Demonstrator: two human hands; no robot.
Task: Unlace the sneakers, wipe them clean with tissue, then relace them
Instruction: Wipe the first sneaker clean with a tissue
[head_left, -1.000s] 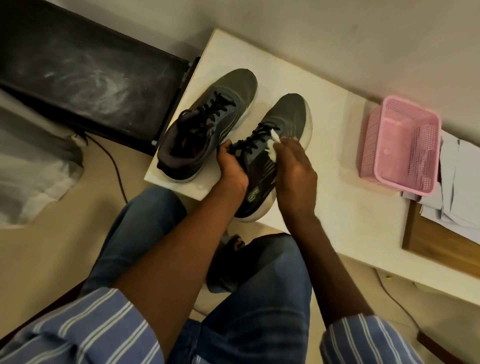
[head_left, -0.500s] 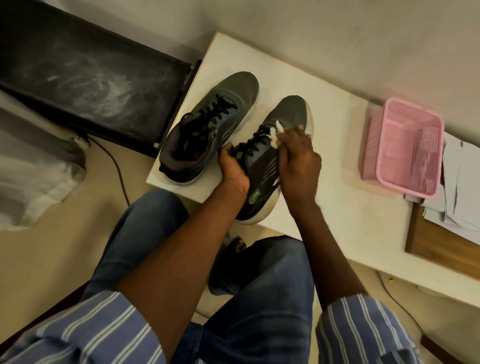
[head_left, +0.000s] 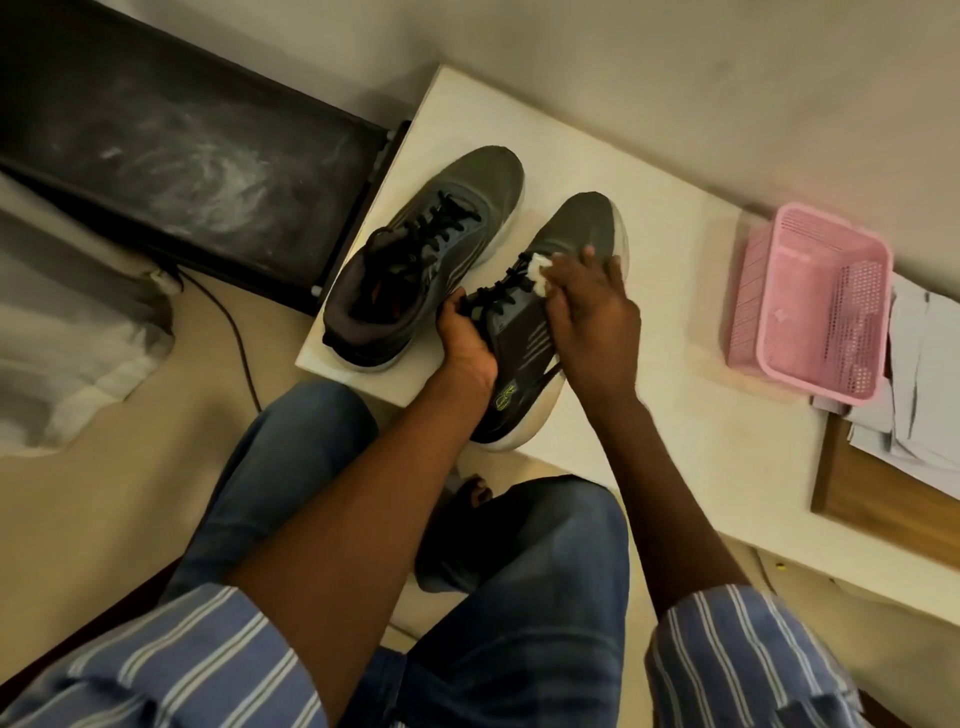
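Observation:
Two dark grey sneakers with black laces stand on a white table (head_left: 675, 415). The left sneaker (head_left: 431, 249) stands alone, laced. My left hand (head_left: 467, 343) grips the collar of the right sneaker (head_left: 582, 228), whose heel hangs over the table's front edge. My right hand (head_left: 592, 312) lies over that shoe's outer side and presses a crumpled white tissue (head_left: 540, 273) against the upper beside the laces. Most of the tissue is hidden under my fingers.
A pink plastic basket (head_left: 821, 301) stands at the right of the table, with loose papers (head_left: 924, 374) and a wooden board (head_left: 883, 493) beyond it. A dusty black cabinet (head_left: 182, 150) with a cable adjoins the table's left end. My knees are below the edge.
My right hand has slid the tissue forward along the right sneaker, from beside the tongue toward the toe. My left hand keeps its hold on the collar.

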